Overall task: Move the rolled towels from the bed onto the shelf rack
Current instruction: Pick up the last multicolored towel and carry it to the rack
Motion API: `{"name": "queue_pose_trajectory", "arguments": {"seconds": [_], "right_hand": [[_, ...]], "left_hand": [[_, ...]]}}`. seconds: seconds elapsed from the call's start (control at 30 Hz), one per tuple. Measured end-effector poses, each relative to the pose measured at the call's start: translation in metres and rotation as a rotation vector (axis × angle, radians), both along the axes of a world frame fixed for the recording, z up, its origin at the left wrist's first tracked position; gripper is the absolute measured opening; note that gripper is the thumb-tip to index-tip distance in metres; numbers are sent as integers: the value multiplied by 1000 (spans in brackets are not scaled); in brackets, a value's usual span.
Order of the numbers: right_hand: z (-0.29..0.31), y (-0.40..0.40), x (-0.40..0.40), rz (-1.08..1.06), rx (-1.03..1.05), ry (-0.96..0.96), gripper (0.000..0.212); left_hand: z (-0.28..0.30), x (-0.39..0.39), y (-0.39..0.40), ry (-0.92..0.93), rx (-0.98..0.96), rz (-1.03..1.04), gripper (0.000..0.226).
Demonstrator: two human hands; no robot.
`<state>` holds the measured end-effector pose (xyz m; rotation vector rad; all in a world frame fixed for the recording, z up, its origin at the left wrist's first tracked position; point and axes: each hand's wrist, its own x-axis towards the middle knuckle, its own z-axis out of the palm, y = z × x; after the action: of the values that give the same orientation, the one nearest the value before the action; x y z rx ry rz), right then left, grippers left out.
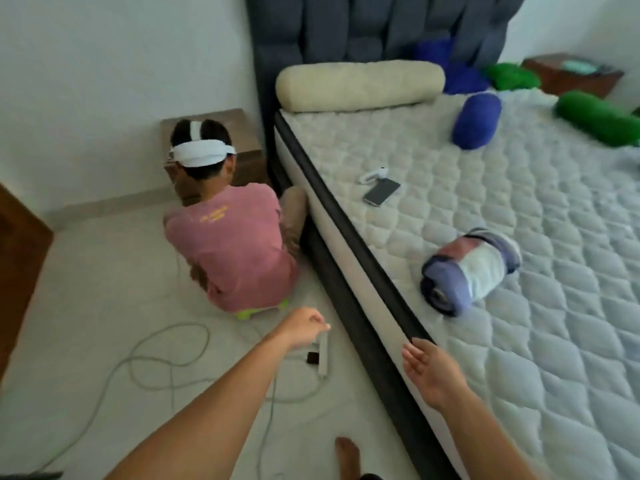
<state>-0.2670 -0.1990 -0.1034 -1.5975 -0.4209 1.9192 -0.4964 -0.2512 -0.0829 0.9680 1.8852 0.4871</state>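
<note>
1. On the quilted white mattress (pixel 519 209), nearest the side edge, lies a rolled towel in purple, pink and white stripes (pixel 471 268). Its long axis runs diagonally, one coiled end pointing toward the dark bed edge and the wearer, the other toward the middle of the bed.
2. Farther up the mattress, a rolled blue-violet towel (pixel 477 120) lies with its long axis nearly along the bed's length, tilted slightly, one end toward the padded dark grey headboard (pixel 346 26).
3. At the right edge, a rolled green towel (pixel 599 117) lies slanted across the bed; its right end runs out of view.
4. Another green bundle (pixel 512 76) and a darker blue one (pixel 457 74) sit near the headboard, too blurred to tell which way they point.
5. A cream cylindrical bolster pillow (pixel 360 85) lies crosswise at the head of the bed.
6. A grey smartphone (pixel 381 191) and a small white device (pixel 374 174) rest on the mattress between bolster and striped towel.
7. The right hand (pixel 433 372) hovers over the bed's edge, fingers spread loose and holding nothing, well short of the striped towel.
8. The left hand (pixel 303 329) hangs over the floor, fingers loosely curled and empty, above a white power strip (pixel 323 358) with grey cables (pixel 156 362).
9. A person in a pink shirt (pixel 232 251) crouches on the floor beside the bed, facing a brown wooden nightstand (pixel 249 157).
</note>
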Motion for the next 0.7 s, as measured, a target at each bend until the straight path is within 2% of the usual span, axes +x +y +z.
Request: {"name": "queue_pose_trajectory", "arguments": {"seconds": [0.1, 0.27, 0.37, 0.47, 0.7], "right_hand": [[-4, 27, 51, -103, 31, -28, 17], [-18, 101, 114, -74, 134, -192, 8], [-27, 173, 147, -16, 209, -321, 18], [-33, 249, 168, 87, 257, -446, 28], [-37, 394, 174, 400, 333, -657, 52]], "left_hand": [[-8, 58, 40, -95, -63, -11, 9], [-21, 135, 120, -324, -144, 115, 15], [-30, 170, 173, -412, -176, 244, 21], [-39, 193, 222, -413, -224, 353, 35], [-40, 212, 297, -484, -337, 655, 61]]}}
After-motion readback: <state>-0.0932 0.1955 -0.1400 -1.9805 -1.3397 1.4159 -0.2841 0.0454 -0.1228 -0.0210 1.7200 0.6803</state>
